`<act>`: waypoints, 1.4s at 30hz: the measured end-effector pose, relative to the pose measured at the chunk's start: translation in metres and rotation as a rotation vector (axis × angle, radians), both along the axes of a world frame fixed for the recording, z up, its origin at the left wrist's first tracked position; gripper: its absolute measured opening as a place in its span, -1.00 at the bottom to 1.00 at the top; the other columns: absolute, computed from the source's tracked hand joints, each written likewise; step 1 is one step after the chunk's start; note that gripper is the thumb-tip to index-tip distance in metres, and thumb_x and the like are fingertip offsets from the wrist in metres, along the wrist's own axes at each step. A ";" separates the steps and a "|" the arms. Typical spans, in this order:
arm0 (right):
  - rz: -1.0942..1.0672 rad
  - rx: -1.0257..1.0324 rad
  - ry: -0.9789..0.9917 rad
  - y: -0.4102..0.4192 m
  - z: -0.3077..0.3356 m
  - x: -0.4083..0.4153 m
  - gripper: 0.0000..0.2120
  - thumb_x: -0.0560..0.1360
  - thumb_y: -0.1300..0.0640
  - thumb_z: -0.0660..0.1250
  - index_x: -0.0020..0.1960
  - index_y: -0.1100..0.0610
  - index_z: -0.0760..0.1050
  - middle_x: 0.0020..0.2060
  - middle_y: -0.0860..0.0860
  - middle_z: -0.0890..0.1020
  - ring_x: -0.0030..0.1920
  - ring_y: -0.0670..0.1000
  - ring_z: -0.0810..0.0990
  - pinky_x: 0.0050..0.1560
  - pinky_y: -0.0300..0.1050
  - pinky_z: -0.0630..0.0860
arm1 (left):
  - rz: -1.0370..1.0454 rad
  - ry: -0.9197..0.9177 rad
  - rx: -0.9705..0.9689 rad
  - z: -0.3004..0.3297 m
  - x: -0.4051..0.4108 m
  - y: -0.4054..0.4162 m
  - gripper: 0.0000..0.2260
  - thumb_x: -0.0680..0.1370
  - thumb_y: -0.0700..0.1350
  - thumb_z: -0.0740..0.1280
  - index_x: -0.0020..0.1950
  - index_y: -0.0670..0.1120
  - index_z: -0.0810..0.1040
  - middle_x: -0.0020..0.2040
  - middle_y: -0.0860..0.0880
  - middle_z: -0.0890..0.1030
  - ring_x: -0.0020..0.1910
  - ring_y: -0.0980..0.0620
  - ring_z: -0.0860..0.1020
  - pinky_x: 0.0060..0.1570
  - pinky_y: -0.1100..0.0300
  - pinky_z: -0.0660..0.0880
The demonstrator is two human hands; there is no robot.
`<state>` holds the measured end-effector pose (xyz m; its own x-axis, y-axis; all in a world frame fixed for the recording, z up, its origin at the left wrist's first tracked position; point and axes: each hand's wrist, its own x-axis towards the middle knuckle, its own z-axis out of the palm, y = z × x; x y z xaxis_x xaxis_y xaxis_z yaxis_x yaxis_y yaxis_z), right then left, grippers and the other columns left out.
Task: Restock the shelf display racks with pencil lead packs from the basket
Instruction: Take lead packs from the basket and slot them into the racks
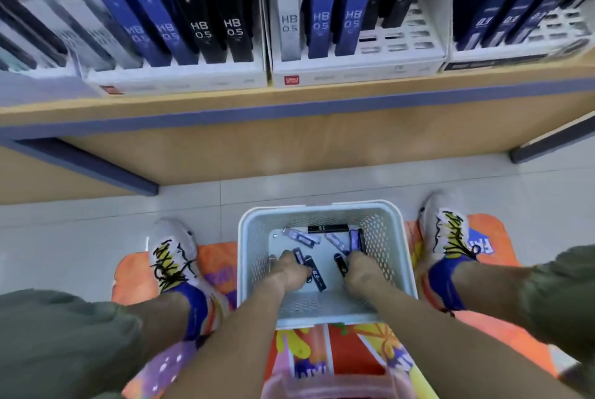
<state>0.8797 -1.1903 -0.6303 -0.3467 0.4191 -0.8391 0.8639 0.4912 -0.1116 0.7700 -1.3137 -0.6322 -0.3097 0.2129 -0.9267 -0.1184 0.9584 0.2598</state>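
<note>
A white perforated basket (pixel 249 257) stands on the floor between my feet, with several loose pencil lead packs in it: a black one (pixel 326 228) and a lavender one (pixel 299 237). Both hands are down inside it. My left hand (pixel 291 271) grips dark packs (pixel 317 278) that stick out past its fingers. My right hand (pixel 362 271) holds blue packs (pixel 355 240) and a black pack (pixel 341 265). Above, the white display racks (pixel 357 68) hold upright HB 0.5 packs; the middle rack has empty slots (pixel 405 39) at its right.
A wooden shelf with a blue edge (pixel 289 108) juts out between the racks and the basket. My white shoes (pixel 172 253) (pixel 446 231) flank the basket on a colourful orange mat (pixel 338 350). Grey floor tiles (pixel 80 237) lie to the left.
</note>
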 end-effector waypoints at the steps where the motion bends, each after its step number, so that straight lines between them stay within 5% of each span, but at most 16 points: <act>1: -0.030 -0.031 0.013 -0.002 -0.005 -0.001 -0.62 0.64 0.26 0.19 0.45 0.23 0.35 0.33 0.17 0.56 0.30 0.13 0.56 0.16 -0.20 0.44 | 0.065 -0.048 0.023 -0.004 0.003 0.000 -0.47 0.65 -0.11 0.33 0.59 -0.12 0.23 0.50 -0.14 0.39 0.43 -0.13 0.41 0.43 0.04 0.36; 5: -0.100 -0.082 0.071 -0.014 -0.016 -0.007 -0.54 0.56 0.29 0.31 0.45 0.12 0.41 0.32 0.11 0.57 0.30 0.11 0.56 0.34 -0.11 0.47 | 0.149 0.086 0.016 -0.009 0.009 -0.005 -0.54 0.65 -0.23 0.25 0.56 -0.12 0.31 0.42 -0.14 0.50 0.34 -0.12 0.51 0.35 0.14 0.43; 10: -0.248 0.041 0.084 -0.021 -0.021 -0.012 -0.70 0.50 0.27 0.34 0.24 0.19 0.51 0.11 0.14 0.67 0.13 0.15 0.65 0.11 -0.10 0.59 | -0.019 0.408 -0.169 -0.002 0.009 -0.007 -0.68 0.57 -0.24 0.31 0.32 -0.26 0.44 0.22 -0.22 0.61 0.20 -0.19 0.62 0.14 0.06 0.57; 14: -0.407 -0.012 0.066 -0.029 -0.027 -0.014 -0.75 0.48 0.22 0.42 0.14 0.19 0.56 0.08 0.13 0.69 0.11 0.12 0.66 0.09 -0.15 0.58 | 0.037 0.357 -0.190 -0.008 0.016 0.003 -0.61 0.59 -0.24 0.32 0.40 -0.30 0.37 0.27 -0.24 0.58 0.23 -0.18 0.61 0.15 0.09 0.56; 18: -0.496 -0.083 0.077 -0.032 -0.035 -0.015 -0.63 0.50 0.20 0.45 0.30 0.18 0.56 0.19 0.10 0.66 0.19 0.08 0.62 0.03 -0.29 0.42 | 0.107 0.352 -0.158 -0.013 0.016 0.002 -0.53 0.59 -0.25 0.33 0.47 -0.24 0.30 0.39 -0.23 0.43 0.32 -0.22 0.52 0.28 0.01 0.52; 23: -0.573 -0.135 0.119 -0.036 -0.045 -0.019 -0.56 0.47 0.23 0.49 0.34 0.13 0.54 0.22 0.10 0.65 0.21 0.07 0.62 0.26 -0.19 0.49 | 0.186 0.304 -0.063 -0.023 0.020 0.001 -0.51 0.59 -0.32 0.33 0.51 -0.14 0.34 0.45 -0.18 0.34 0.32 -0.18 0.50 0.33 0.16 0.41; 33: -0.773 -0.148 0.103 -0.041 -0.059 -0.017 -0.53 0.44 0.19 0.54 0.30 0.25 0.53 0.17 0.13 0.65 0.20 0.11 0.62 0.33 -0.10 0.50 | 0.443 0.201 -0.038 -0.043 0.016 0.001 -0.60 0.52 -0.15 0.50 0.33 -0.08 0.50 0.25 -0.09 0.62 0.21 -0.09 0.59 0.24 0.17 0.51; 42: -0.896 -0.167 0.136 -0.040 -0.069 -0.015 -0.78 0.33 0.25 0.59 -0.14 0.03 0.61 -0.09 0.10 0.73 -0.04 0.13 0.71 0.14 0.05 0.64 | 0.478 0.191 -0.067 -0.053 0.023 -0.003 -0.70 0.45 -0.25 0.52 0.00 0.05 0.49 0.06 -0.06 0.69 0.01 -0.03 0.64 0.03 0.26 0.54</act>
